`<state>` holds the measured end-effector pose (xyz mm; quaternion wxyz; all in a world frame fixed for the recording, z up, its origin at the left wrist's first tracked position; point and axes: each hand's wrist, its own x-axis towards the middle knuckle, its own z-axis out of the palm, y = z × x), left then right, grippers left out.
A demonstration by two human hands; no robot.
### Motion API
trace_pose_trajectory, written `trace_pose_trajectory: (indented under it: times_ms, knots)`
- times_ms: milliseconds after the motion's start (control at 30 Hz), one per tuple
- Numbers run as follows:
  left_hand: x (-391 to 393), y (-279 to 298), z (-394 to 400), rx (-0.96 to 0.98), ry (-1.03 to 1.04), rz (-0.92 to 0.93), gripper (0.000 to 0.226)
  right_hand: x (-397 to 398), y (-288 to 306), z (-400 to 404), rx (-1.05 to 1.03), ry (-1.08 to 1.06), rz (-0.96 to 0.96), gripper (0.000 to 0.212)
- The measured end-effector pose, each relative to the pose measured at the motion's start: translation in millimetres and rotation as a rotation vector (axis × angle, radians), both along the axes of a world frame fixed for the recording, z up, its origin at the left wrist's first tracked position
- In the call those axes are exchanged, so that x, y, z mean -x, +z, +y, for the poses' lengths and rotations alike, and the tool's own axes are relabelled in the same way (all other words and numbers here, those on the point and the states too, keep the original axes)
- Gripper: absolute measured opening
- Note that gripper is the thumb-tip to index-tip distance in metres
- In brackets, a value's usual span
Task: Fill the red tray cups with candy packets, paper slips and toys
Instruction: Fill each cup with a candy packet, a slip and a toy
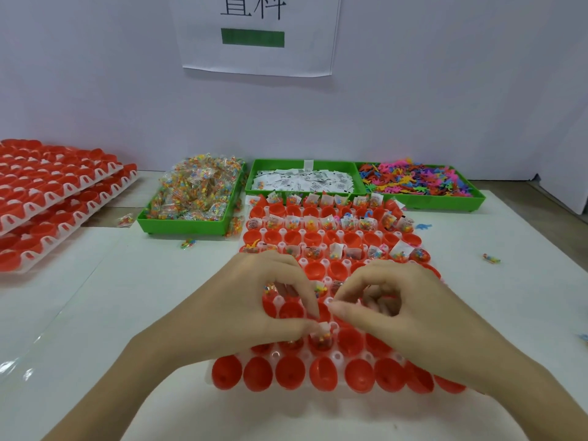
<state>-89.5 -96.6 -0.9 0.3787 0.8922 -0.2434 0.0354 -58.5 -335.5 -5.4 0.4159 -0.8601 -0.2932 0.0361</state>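
Both my hands sit mid-frame over the white tray of red plastic cups (321, 374). Left hand (254, 300) fingers pinch a small white paper slip (324, 328) above a candy-filled cup; right hand (391, 300) fingers are curled, probably holding spare slips, can't tell. Supply bins line the desk (95, 313) up top for easy reach.

Both hands hide several tray (222, 370) cups (contents beneath unreadable); wall sign (257, 33) cut off above.

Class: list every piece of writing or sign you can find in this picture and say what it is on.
"科": large black character on the white paper sheet on the wall; the character left of it is cut off.
Green bar beneath: text too blurred to read.
White paper slips in the middle green tray: print too small to read.
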Motion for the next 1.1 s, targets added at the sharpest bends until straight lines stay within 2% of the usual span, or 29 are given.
trace_pose_trajectory:
  times_ms: [100, 167, 200, 267, 333, 400, 467, 667, 967, 1100]
  knots:
    - [-11, -1, 10, 0.163, 0.085, -0.027, 0.005, -5, 3, -3, -0.067, -0.037, 0.003, 0.03]
    - [-24, -11, 25, 0.193, 0.283, -0.174, 0.015, -9, 4, -5, -0.094, -0.063, 0.004, 0.029]
    - [-31, -17, 35, 0.115, 0.415, -0.277, 0.021, -10, 4, -5, -0.097, -0.073, -0.001, 0.026]
    - [-43, -30, 58, -0.169, 0.643, -0.408, 0.037, -12, 3, -5, -0.088, -0.088, -0.013, 0.025]
    - [-52, -45, 83, -0.395, 0.734, -0.367, 0.049, -13, 1, -5, -0.08, -0.098, -0.017, 0.027]
    - [-58, -58, 103, -0.469, 0.759, -0.254, 0.052, -14, -1, -4, -0.088, -0.109, -0.02, 0.025]
    - [-63, -65, 117, -0.482, 0.746, -0.223, 0.045, -15, -3, -2, -0.126, -0.136, -0.048, 0.023]
    - [-71, -64, 131, -0.385, 0.68, -0.42, 0.018, -19, -2, -2, -0.178, -0.236, -0.136, 0.027]
    - [-70, -62, 122, -0.155, 0.721, -0.54, 0.01, -25, -3, -7, -0.181, -0.27, -0.142, 0.027]
    - [-69, -60, 122, -0.176, 0.676, -0.527, 0.014, -28, -4, -8, -0.174, -0.261, -0.151, 0.028]
